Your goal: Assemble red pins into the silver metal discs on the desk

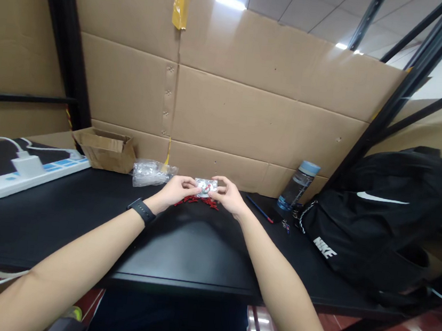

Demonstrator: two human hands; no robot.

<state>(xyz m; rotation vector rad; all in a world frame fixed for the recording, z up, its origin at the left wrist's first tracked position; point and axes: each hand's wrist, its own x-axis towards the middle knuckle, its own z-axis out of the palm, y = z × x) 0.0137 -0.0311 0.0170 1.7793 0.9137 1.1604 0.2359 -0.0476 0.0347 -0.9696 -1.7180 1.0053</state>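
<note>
Between my two hands is a small shiny silvery packet with some red and green showing on it; what is inside is too small to make out. My left hand, with a dark watch on its wrist, pinches the packet's left side. The right side is pinched by the fingers of my right hand. Below the packet, several small red pieces lie in a loose pile on the black table. Their exact kind cannot be made out.
Crumpled clear plastic and an open cardboard box are at the back left, beside a white power strip. To the right are a pen, a blue-capped bottle and a black backpack. A cardboard wall closes the back.
</note>
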